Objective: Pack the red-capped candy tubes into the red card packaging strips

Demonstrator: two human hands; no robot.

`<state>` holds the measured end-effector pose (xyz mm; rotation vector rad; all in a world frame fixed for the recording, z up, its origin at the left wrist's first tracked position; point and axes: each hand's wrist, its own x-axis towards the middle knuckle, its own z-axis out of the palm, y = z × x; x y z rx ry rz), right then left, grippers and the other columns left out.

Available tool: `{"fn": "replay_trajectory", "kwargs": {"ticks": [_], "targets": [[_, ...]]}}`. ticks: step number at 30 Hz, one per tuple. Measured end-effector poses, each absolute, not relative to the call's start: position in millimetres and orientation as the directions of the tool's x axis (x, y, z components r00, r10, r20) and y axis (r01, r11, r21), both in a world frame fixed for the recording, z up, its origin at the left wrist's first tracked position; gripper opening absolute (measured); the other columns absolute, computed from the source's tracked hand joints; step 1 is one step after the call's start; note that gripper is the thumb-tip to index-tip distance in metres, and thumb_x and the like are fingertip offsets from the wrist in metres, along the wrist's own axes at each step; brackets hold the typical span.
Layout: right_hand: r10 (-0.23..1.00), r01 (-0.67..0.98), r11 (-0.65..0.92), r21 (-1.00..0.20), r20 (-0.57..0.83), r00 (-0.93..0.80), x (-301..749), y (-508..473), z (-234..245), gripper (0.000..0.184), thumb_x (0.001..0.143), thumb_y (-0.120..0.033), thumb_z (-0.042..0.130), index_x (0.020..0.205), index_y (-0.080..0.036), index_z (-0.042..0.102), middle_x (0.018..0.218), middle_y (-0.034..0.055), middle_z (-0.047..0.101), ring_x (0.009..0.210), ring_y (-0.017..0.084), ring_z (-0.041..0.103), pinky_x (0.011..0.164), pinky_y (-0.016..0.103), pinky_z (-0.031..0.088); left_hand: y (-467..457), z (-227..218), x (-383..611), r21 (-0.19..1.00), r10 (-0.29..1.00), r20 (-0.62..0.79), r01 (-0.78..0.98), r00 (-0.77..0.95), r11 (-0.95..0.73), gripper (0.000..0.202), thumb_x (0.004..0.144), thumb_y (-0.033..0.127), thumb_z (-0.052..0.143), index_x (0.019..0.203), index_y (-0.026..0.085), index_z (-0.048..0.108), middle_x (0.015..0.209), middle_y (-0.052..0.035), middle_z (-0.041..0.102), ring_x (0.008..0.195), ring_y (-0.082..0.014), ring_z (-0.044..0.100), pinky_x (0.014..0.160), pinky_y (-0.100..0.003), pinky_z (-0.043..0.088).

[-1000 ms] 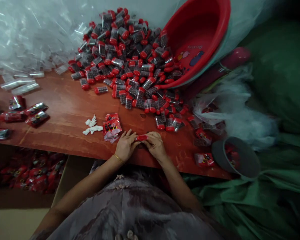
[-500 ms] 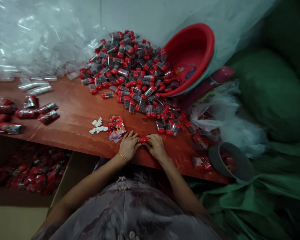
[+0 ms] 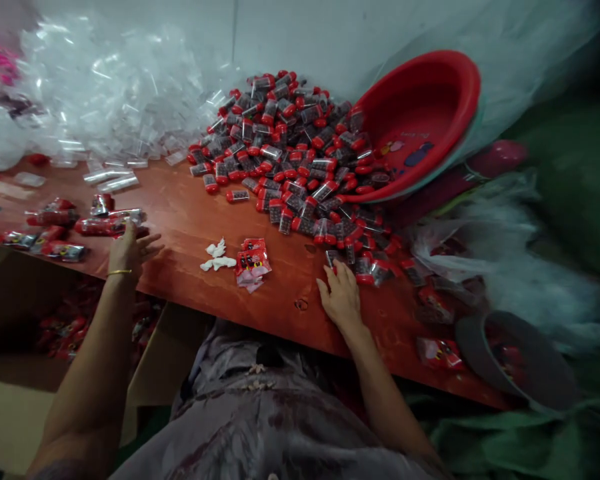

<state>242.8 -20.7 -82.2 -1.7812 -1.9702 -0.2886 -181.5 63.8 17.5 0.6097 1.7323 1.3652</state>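
My left hand (image 3: 129,249), a thin gold bangle (image 3: 119,272) at its wrist, is over the near side of a loose group of shiny red wrapped packets (image 3: 97,227) with silvery and dark printing. Its fingers are spread apart and I see nothing gripped between them. The packets lie on the reddish-brown wooden bench (image 3: 180,207), close to its front edge.

My right hand (image 3: 341,297) is at the front of a big heap of small clear plastic containers with red rounded ends and dark contents (image 3: 290,147). Its fingertips reach a container at the heap's near edge, but I cannot tell whether they have closed on it.

Between my two hands, well apart from both, lies a small stack of flat red printed sachets (image 3: 253,260), with crumpled white scraps (image 3: 217,257) just beside it. A small dark loop (image 3: 301,305) lies near my right hand.

A round red plastic basin (image 3: 430,93) tilts against the heap's right side. Behind the packets rises a mound of clear plastic tubes (image 3: 130,100). Under the bench, a brown cardboard box (image 3: 153,373) holds more red packets.
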Motion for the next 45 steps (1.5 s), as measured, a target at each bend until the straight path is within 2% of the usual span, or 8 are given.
{"fn": "replay_trajectory", "kwargs": {"ticks": [4,8,15,25,30,35,41,45], "targets": [[0.867,0.975,0.140,-0.174,0.497,-0.036,241.5,-22.0,-81.2,0.036,0.090,-0.034,0.046,0.112,-0.010,0.061,0.129,0.0188,0.052,0.122,0.030,0.043,0.099,0.049,0.040,46.7,10.7,-139.7,0.935,0.887,0.067,0.340,-0.456,0.104,0.039,0.075,0.050,0.057,0.090,0.015,0.062,0.074,-0.0045,0.068,0.056,-0.0144,0.062,0.058,-0.027,0.050],[0.871,0.967,0.142,-0.213,0.490,-0.020,243.6,-22.3,-79.6,0.034,0.089,-0.033,0.046,0.112,-0.012,0.062,0.130,0.0181,0.052,0.122,0.029,0.043,0.099,0.050,0.040,28.0,-4.0,-66.2,0.634,0.945,0.327,0.738,0.014,-0.230,0.027,0.077,0.044,0.060,0.088,0.022,0.071,0.093,-0.0084,0.072,0.093,-0.0263,0.065,0.092,-0.045,0.044],[0.874,0.951,0.168,-0.260,0.485,-0.022,244.6,-23.0,-76.1,0.032,0.088,-0.033,0.048,0.110,-0.015,0.063,0.129,0.0164,0.053,0.121,0.030,0.044,0.099,0.051,0.041,39.3,-33.7,-26.6,0.397,0.915,0.278,0.833,0.291,-0.385,0.015,0.074,0.032,0.065,0.087,0.029,0.073,0.122,-0.0050,0.063,0.127,-0.0353,0.043,0.106,-0.060,0.024],[0.815,0.965,0.127,-0.231,0.578,0.031,239.6,-29.8,-66.7,0.024,0.086,-0.030,0.053,0.101,-0.017,0.066,0.118,0.0134,0.062,0.114,0.029,0.052,0.096,0.046,0.039,31.5,-38.8,-29.7,0.478,0.912,0.376,0.809,0.164,-0.342,0.018,0.080,0.032,0.059,0.090,0.028,0.073,0.124,-0.0066,0.061,0.128,-0.0344,0.042,0.105,-0.060,0.026],[0.837,0.818,0.264,-0.510,0.543,0.069,190.1,-27.1,-42.8,0.023,0.086,-0.030,0.053,0.103,-0.021,0.065,0.101,0.0092,0.070,0.097,0.024,0.061,0.091,0.041,0.042,34.9,-28.6,-27.6,0.552,0.908,0.411,0.772,0.078,-0.316,0.016,0.080,0.035,0.060,0.085,0.027,0.074,0.116,-0.0061,0.066,0.122,-0.0309,0.049,0.105,-0.058,0.028],[0.976,0.330,0.165,-0.930,0.203,0.084,123.1,5.3,-34.6,0.029,0.082,-0.045,0.054,0.089,-0.019,0.064,0.076,0.0034,0.068,0.067,0.017,0.062,0.064,0.029,0.050,31.9,-26.3,-23.3,0.581,0.893,0.435,0.722,0.115,-0.376,0.015,0.080,0.029,0.059,0.086,0.027,0.073,0.113,-0.0054,0.068,0.119,-0.0277,0.053,0.105,-0.056,0.030],[0.988,0.080,0.008,-0.997,0.020,0.151,108.9,29.1,-38.1,0.032,0.082,-0.048,0.048,0.073,-0.020,0.059,0.064,-0.0004,0.063,0.053,0.012,0.056,0.050,0.024,0.047,32.6,-29.8,-24.8,0.826,0.934,0.335,0.515,-0.121,-0.229,0.041,0.079,0.038,0.060,0.115,0.018,0.062,0.118,-0.0114,0.065,0.112,-0.0239,0.059,0.096,-0.041,0.046],[0.987,0.039,0.000,-0.999,0.007,0.161,112.7,28.6,-35.9,0.032,0.081,-0.050,0.049,0.071,-0.020,0.057,0.061,-0.0013,0.060,0.053,0.012,0.055,0.050,0.024,0.047,39.1,-28.5,-19.5,0.951,0.988,0.126,0.294,-0.093,-0.093,0.033,0.077,0.038,0.061,0.097,0.013,0.069,0.093,-0.0108,0.073,0.085,-0.0215,0.068,0.080,-0.035,0.054]]}}
